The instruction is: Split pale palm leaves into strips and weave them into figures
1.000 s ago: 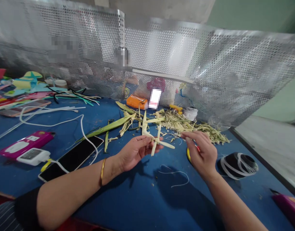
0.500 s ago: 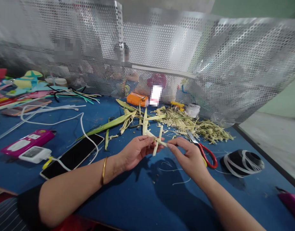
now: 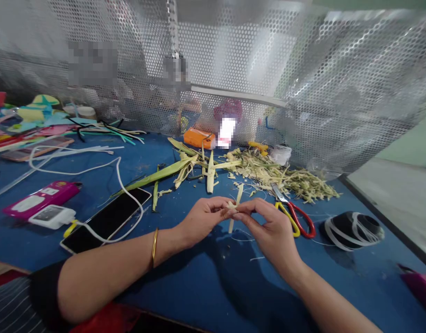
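Observation:
My left hand [image 3: 202,219] and my right hand [image 3: 268,229] meet above the blue table [image 3: 199,286], fingertips pinched together on a small pale palm-leaf strip piece [image 3: 236,204]. One strip end sticks up and another hangs down between the two hands. A gold bangle sits on my left wrist. Red-and-yellow scissors [image 3: 296,217] lie on the table just right of my right hand. Thin white thread [image 3: 243,240] lies under the hands.
A heap of leaf trimmings [image 3: 289,178] and long green leaves [image 3: 153,178] lie behind the hands. A black phone [image 3: 107,219] on a white cable, a pink device [image 3: 42,196], an orange box [image 3: 199,138] and a black spool [image 3: 353,229] lie around. Perforated metal screen [image 3: 303,92] closes the back.
My right hand left the scissors on the table and came left to meet my left hand. Both now pinch the leaf piece, which sits lower and more folded up.

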A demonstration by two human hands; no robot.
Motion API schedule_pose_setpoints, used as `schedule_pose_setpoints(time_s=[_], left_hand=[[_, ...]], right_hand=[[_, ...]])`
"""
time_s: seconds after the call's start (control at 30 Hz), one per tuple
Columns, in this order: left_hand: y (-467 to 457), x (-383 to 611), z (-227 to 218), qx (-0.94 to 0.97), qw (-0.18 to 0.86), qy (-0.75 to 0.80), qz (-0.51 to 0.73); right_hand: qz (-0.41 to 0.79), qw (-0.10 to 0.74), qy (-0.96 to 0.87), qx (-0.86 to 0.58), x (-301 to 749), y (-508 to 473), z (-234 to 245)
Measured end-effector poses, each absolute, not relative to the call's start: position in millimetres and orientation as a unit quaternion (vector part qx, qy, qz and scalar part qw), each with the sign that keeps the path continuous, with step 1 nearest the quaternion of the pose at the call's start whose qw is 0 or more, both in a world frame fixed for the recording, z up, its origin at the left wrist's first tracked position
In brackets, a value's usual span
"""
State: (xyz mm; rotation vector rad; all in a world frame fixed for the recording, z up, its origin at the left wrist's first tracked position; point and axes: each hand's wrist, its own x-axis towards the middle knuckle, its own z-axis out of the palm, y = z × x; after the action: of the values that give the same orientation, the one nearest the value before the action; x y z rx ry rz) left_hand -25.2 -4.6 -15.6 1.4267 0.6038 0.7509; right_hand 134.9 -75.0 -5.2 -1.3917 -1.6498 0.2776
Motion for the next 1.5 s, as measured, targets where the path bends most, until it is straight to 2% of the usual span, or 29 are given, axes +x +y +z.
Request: schedule_pose_setpoints(time_s=[0.17,0.4,0.53,0.87,1.1,1.3,1.5], left_hand=[[-5.3,-24.7,-11.5,0.628,0.661,0.253,0.322],[-7.6,-24.3,-12.5,0.553,0.726,0.28,0.298],[-8.8,-23.6,-13.8,0.526,0.749,0.288,0.282],[-9.4,-22.0,-14.5,0.506,0.768,0.284,0.27],[-9.8,-21.9,-9.7,0.469,0.78,0.291,0.296],[-10.9,-20.4,-9.6,0.451,0.772,0.304,0.329],[-12.2,-18.5,-13.7,0.408,0.794,0.307,0.33]], right_hand=[[0.057,0.459,-0.695,-0.55,136.5,-74.1,-5.3],[-0.121,0.393,-0.792,-0.451,141.2,-73.5,-0.5],[-0.174,0.368,-0.815,-0.413,144.3,-71.5,2.0],[-0.225,0.315,-0.824,-0.413,147.2,-68.3,-7.1],[-0.119,0.415,-0.747,-0.506,146.5,-69.3,0.9],[-0.11,0.37,-0.76,-0.522,141.3,-71.3,-2.1],[-0.157,0.357,-0.764,-0.514,137.3,-73.0,-4.9]])
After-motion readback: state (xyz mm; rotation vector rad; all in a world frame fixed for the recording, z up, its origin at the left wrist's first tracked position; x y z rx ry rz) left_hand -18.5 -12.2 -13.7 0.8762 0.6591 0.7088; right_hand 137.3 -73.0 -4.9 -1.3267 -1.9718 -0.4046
